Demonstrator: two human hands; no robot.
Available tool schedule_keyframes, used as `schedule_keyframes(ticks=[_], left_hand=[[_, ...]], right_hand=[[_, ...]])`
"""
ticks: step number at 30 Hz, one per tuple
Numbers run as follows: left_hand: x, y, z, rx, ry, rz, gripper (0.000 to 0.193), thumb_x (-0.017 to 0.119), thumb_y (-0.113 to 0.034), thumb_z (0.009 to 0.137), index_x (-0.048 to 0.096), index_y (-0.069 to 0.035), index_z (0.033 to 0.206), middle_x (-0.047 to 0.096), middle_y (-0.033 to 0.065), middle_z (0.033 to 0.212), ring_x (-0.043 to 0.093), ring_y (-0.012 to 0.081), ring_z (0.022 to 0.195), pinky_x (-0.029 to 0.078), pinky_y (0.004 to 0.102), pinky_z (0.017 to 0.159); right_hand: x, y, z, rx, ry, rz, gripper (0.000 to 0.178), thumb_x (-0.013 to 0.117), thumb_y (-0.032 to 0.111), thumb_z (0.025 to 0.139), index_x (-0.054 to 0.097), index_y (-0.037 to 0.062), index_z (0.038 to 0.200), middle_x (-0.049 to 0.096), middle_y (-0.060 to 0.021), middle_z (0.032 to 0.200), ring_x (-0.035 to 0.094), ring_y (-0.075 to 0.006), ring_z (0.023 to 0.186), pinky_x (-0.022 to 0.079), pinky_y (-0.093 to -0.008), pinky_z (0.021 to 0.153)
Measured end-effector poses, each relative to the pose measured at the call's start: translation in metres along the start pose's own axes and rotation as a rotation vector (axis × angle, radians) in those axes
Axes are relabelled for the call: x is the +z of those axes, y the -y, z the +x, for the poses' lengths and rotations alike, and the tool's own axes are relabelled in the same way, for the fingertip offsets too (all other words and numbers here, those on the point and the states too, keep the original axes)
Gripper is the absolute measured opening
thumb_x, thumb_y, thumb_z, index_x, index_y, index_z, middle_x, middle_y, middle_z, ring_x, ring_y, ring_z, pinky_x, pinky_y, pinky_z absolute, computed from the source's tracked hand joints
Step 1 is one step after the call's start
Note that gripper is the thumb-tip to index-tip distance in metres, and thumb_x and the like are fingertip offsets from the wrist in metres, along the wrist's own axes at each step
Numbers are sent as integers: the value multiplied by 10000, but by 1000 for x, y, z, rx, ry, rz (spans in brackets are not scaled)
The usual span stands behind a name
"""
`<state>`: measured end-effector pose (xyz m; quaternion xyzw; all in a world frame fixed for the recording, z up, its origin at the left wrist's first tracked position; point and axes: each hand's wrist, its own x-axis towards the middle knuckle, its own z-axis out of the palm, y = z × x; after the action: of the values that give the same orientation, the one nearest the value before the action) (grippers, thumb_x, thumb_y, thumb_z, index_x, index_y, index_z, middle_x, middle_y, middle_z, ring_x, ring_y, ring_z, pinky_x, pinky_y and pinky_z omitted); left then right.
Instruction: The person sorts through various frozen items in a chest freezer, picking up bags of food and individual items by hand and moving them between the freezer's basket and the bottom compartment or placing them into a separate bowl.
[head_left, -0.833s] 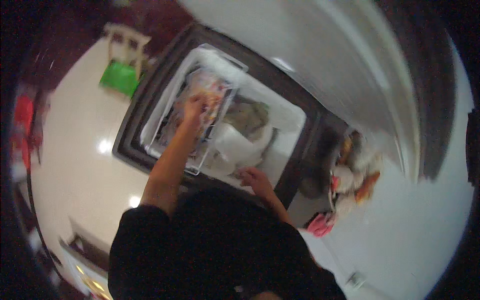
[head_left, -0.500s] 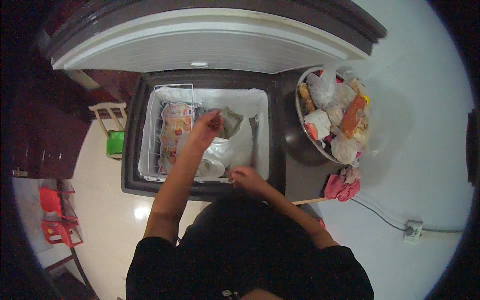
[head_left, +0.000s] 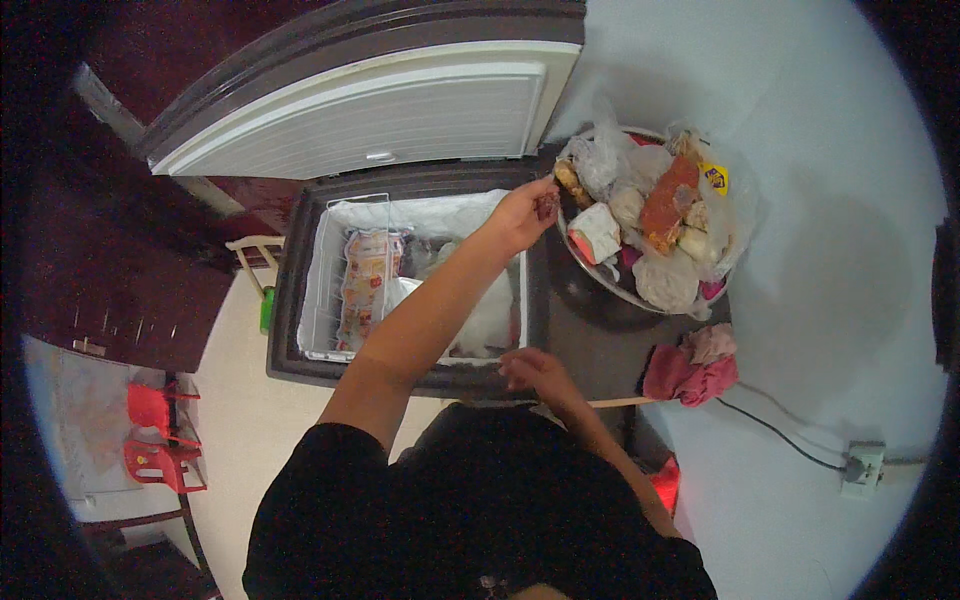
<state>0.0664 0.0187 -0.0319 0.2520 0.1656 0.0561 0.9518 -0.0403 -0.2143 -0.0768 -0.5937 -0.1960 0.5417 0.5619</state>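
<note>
My left hand (head_left: 522,217) is closed on a small dark reddish-brown lump (head_left: 547,206), its exact kind too small to make out. It is at the left edge of a large round basin (head_left: 590,268) heaped with bagged food. Below and to the left lies the open chest freezer (head_left: 293,335), holding a white wire basket (head_left: 318,290) with printed packages (head_left: 366,285) and pale plastic bags (head_left: 480,325). Over the freezer's near right rim hovers my right hand (head_left: 535,370), fingers loosely bent and apart, with nothing visible in them.
The freezer lid (head_left: 370,120) stands raised at the back. Pink cloths (head_left: 692,368) lie on the dark surface in front of the basin. A cord runs to a wall socket (head_left: 862,468) at right. Red chairs (head_left: 160,465) and a green-seated chair (head_left: 266,310) are on the left.
My left hand has moved from inside the freezer up and right to the basin, carrying the dark lump. My right hand has shifted slightly right along the near rim. The view has turned rightward.
</note>
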Motion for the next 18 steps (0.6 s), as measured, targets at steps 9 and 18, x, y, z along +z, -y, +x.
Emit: schedule_keyframes(ticks=[9, 18], left_hand=[[51, 19, 10, 135, 4, 228, 297, 515, -254, 819, 557, -77, 1053, 589, 67, 974, 549, 217, 880, 427, 335, 855], [60, 30, 11, 180, 142, 101, 361, 507, -219, 797, 514, -97, 1136, 568, 62, 1055, 519, 220, 962, 396, 369, 906]], right_hand=[[-24, -15, -16, -48, 93, 143, 220, 507, 183, 873, 588, 40, 1020, 608, -53, 879, 529, -120, 703, 414, -249, 674], [-31, -24, -12, -72, 135, 74, 246, 497, 211, 890, 566, 36, 1048, 608, -65, 887, 545, -124, 700, 462, -259, 677]])
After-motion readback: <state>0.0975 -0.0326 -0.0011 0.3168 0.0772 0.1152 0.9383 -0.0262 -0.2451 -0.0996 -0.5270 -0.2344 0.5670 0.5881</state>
